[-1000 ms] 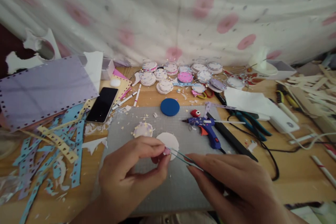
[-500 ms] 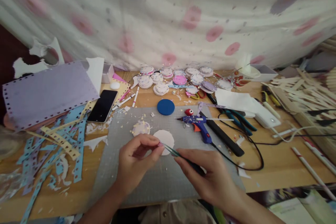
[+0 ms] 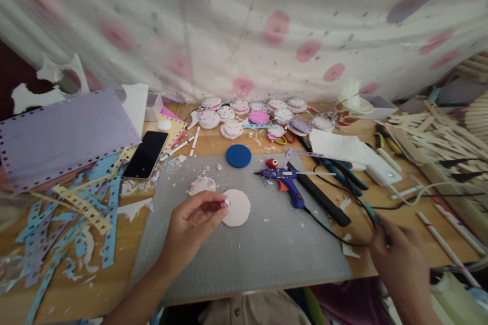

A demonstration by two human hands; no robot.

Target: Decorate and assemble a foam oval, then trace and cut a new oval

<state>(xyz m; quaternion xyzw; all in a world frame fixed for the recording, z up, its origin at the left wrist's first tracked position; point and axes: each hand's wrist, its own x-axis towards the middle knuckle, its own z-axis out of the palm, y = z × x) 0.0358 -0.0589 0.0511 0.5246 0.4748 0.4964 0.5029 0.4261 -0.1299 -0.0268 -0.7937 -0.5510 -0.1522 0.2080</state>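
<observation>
My left hand point(image 3: 189, 226) is pinched on a small pinkish-white piece point(image 3: 224, 203), too small to identify. Just under it, a white paper disc point(image 3: 237, 208) lies on the grey cutting mat point(image 3: 267, 259). A decorated paper disc point(image 3: 202, 184) sits behind the left fingers, partly covered by them. Off to the right of the mat, my right hand point(image 3: 400, 254), slightly blurred, grips tweezers point(image 3: 370, 213) whose green end shows beyond the fingers. The glue gun's black cable point(image 3: 331, 231) passes near that hand.
A blue glue gun point(image 3: 287, 183) and a blue round lid point(image 3: 238, 156) rest on the mat. Several finished discs point(image 3: 259, 117) line the back. Paper strips point(image 3: 110, 223) and a phone point(image 3: 146, 155) are at left; pliers point(image 3: 353, 177) and wooden sticks point(image 3: 423, 134) at right.
My right hand has swung away to the right with the tweezers, off the small piece. My left hand still pinches that piece and has shifted slightly left.
</observation>
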